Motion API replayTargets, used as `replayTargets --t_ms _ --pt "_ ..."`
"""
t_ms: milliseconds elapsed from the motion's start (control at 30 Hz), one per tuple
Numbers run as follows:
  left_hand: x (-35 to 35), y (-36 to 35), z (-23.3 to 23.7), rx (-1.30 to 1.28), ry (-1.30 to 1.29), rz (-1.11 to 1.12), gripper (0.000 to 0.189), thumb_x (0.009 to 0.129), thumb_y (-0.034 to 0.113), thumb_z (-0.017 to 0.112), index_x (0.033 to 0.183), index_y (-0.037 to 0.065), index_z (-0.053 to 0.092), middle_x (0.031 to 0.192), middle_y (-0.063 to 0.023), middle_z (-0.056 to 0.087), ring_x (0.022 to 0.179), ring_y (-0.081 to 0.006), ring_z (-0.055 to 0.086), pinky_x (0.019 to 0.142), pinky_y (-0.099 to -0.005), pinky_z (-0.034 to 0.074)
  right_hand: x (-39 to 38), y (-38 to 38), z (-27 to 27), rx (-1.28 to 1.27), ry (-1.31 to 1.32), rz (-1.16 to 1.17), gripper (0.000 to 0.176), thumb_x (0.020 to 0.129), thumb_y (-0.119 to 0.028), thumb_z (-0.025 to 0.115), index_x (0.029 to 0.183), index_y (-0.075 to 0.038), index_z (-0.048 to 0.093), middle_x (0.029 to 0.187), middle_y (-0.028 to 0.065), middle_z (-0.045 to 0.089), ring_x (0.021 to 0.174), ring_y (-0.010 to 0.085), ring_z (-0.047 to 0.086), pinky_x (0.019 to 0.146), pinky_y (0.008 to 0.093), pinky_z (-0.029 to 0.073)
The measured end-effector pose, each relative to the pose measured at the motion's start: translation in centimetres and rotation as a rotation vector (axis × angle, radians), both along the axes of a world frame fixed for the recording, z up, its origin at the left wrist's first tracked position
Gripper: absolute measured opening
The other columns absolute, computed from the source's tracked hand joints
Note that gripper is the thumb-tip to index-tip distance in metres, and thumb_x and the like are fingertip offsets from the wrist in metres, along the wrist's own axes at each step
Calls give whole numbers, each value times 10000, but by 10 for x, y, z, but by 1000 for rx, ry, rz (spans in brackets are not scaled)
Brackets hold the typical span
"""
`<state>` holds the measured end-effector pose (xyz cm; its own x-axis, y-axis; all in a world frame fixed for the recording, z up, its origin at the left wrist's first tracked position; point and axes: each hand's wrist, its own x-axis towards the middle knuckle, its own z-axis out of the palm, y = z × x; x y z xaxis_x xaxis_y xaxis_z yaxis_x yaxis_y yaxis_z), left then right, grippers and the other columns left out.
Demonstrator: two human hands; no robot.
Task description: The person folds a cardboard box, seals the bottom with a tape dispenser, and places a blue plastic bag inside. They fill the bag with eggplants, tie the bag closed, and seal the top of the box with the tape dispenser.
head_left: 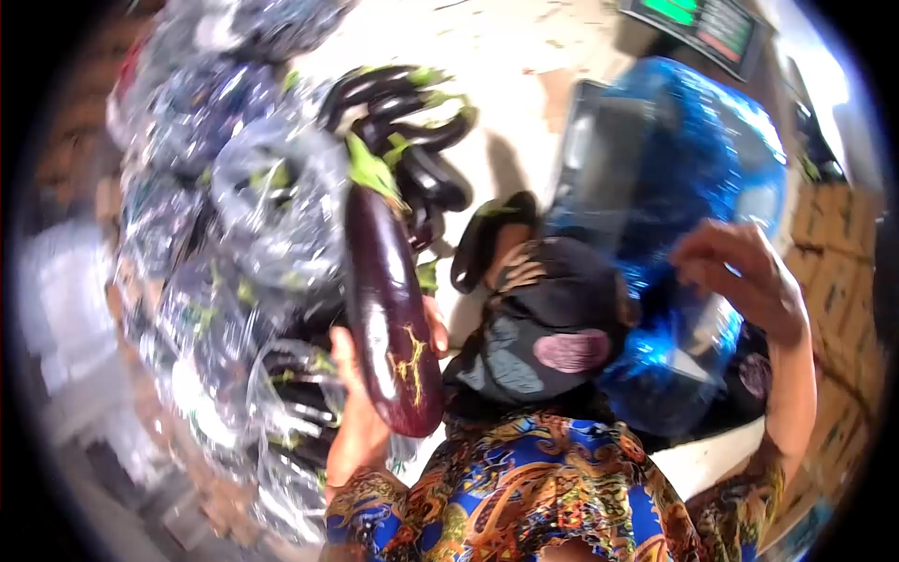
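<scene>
A large dark purple eggplant (386,290), with a yellowish scar low on its side and a green stem, lies in my left hand (361,417), whose fingers wrap its lower part from beneath. To the right, my right hand (740,276) hovers at a blue plastic bag (698,140), fingers loosely curved and slightly blurred, with nothing visible between them. Several smaller eggplants (435,178) lie on the pale surface (468,37) beyond the large one. Another dark eggplant (478,244) rests beside a black cloth with pink and grey patches (534,328).
Clear plastic bags of eggplants (276,201) are piled along the left. A scale display with green and red panels (707,33) stands at the upper right. Brown cartons (838,272) are stacked at the right edge.
</scene>
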<state>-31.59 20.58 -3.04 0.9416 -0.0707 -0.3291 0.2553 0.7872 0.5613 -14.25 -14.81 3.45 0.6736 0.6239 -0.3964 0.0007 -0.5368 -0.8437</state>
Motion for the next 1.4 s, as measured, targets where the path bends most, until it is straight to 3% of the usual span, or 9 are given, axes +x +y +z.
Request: replayTargets --t_ms 200,400,500,667,833,1000,1100,1300,1400 --pt "150 -97 60 325 -406 -261 836 899 591 510 1428 -23 305 1263 -175 535 1190 -260 528 984 -393 452 9 28 16 725 -19 -377 587 927 -510 547 1305 -60 533 1249 107 581 1169 235 540 954 375 444" --pt "221 -178 52 1299 -1218 -105 628 802 281 732 1308 7 483 1179 -211 528 1114 -374 495 1000 -456 393 -5 -15 25 926 216 -790 617 942 -501 495 1318 -12 481 1127 174 629 1013 243 635 889 352 516" --pt "221 -176 22 1078 -579 -529 635 838 360 718 1326 40 468 1314 -174 492 1156 -274 521 922 -357 437 -25 -38 17 805 375 -923 654 922 -530 508 1314 -7 480 1100 170 631 993 243 641 880 354 521" --pt "229 -168 -38 984 -560 -1168 248 887 263 656 925 20 624 737 -34 607 734 -150 618 659 -289 507 -43 -52 1 679 661 -1049 622 901 -484 582 1289 -4 505 1050 172 650 920 255 657 879 345 535" --pt "246 -89 -23 1005 -96 -558 138 871 205 623 910 73 627 654 50 512 562 -42 429 528 -204 350 -79 -65 15 514 582 -1070 631 852 -412 633 1299 10 493 1062 195 634 908 256 655 828 334 553" --pt "211 -125 -21 1260 -521 -711 572 798 274 730 1251 -4 517 1234 -156 566 1137 -232 547 927 -341 468 -84 -53 57 301 475 -1187 597 841 -323 646 1317 6 497 1114 174 616 920 230 641 821 307 524" --pt "220 -149 -63 1337 -1020 -866 335 760 232 725 1009 23 646 996 -120 645 981 -208 610 825 -334 491 -86 -56 60 324 537 -1154 591 874 -318 626 1347 3 480 1128 162 612 941 215 631 838 290 510" --pt "244 -120 -68 830 -217 -637 120 807 129 638 885 39 619 817 -49 630 736 -130 593 688 -271 482 -92 -77 46 56 532 -1106 727 861 -397 631 1422 4 400 1156 203 612 929 223 646 804 297 528" --pt "233 -125 -58 1175 -495 -589 222 797 154 679 956 16 609 823 -53 631 805 -154 606 753 -289 489 -81 -69 49 -29 516 -1101 722 841 -485 629 1351 1 469 1088 189 626 868 215 642 730 287 522"
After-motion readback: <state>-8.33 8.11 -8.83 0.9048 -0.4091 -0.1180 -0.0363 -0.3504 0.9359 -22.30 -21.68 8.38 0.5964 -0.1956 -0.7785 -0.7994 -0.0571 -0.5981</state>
